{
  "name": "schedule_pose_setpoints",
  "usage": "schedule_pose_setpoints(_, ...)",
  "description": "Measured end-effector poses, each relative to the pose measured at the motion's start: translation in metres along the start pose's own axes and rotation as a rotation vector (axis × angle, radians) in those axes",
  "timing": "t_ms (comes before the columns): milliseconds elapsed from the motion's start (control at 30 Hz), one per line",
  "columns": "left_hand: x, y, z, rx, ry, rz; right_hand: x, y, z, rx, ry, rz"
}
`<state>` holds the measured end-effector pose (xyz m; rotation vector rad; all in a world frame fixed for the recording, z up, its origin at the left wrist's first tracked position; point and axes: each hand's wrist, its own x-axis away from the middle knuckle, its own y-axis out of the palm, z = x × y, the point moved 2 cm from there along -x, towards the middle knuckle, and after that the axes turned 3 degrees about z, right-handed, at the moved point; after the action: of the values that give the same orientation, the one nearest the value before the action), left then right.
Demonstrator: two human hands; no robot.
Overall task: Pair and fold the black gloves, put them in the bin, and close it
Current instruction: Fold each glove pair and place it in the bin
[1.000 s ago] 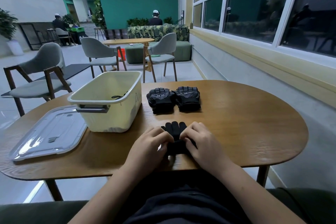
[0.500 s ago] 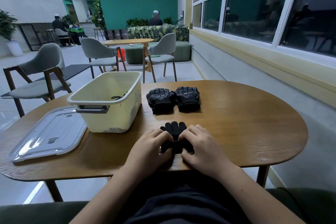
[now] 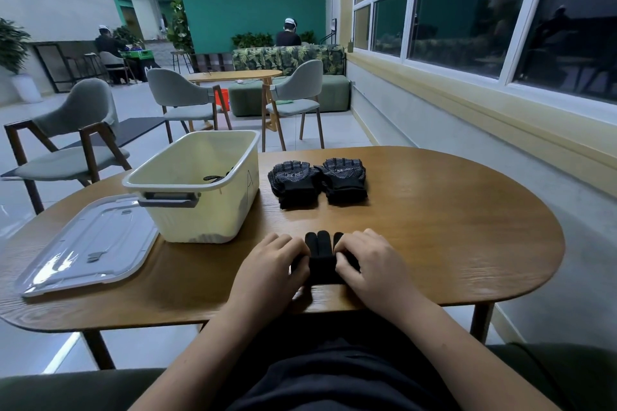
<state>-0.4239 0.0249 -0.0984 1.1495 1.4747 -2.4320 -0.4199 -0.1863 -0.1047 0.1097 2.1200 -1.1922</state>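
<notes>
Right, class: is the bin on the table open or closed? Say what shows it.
Open. The bin has no cover on its rim; its lid lies flat on the table beside it.

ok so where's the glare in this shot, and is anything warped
Head view: ceiling-light glare streaks the clear lid; the window mirrors the room; wide-angle lens bows the table edge; the black glove between left hand and right hand is near-featureless dark.

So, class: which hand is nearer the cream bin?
Left. The left hand sits just right of the bin, nearer the person; the right hand lies farther right, beyond the black glove.
</notes>
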Motion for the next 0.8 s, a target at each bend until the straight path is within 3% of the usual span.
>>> schedule_pose_setpoints(433, -0.0011, -0.0049, 0.0014, 0.062, 0.057, -0.011, 0.0013, -0.0057, -0.0063, -0.051, -0.147, -0.012)
schedule_pose_setpoints(800, -0.0006, -0.0005, -0.0027, 0.073, 0.022, -0.098, 0.0019, -0.0065, -0.006, 0.008, -0.107, -0.087)
